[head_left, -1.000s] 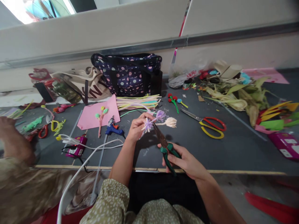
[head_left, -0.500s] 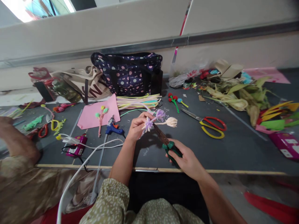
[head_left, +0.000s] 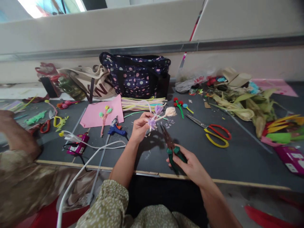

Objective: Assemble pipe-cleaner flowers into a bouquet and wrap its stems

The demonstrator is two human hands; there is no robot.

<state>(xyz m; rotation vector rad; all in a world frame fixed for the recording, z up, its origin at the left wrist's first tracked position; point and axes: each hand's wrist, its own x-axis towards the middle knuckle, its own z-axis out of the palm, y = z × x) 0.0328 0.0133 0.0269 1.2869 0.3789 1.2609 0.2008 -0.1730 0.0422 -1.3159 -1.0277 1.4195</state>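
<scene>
My left hand (head_left: pixel 140 126) pinches a pipe-cleaner flower spray (head_left: pixel 152 123) with purple blooms and a cream tuft at the end of a stem. In my right hand (head_left: pixel 188 161) is a pair of pliers (head_left: pixel 170 141) with green handles. The handles are spread and the jaws slightly apart, with their tips just right of and below the purple bloom, not touching it. Small pale clippings (head_left: pixel 169 123) lie on the dark table behind the pliers.
Red-and-yellow scissors (head_left: pixel 210 131) lie to the right. A blue glue gun (head_left: pixel 116 128), a pink sheet (head_left: pixel 91 115) and a purple power strip (head_left: pixel 79 145) are on the left. Pipe cleaners (head_left: pixel 140 104) lie before a dotted bag (head_left: pixel 135 76). Another person's arm (head_left: pixel 17 136) rests at far left.
The pliers have pulled away from the purple bloom, down and toward me, and their handles have spread. My left hand still holds the flower spray, its cream tuft now tilted higher.
</scene>
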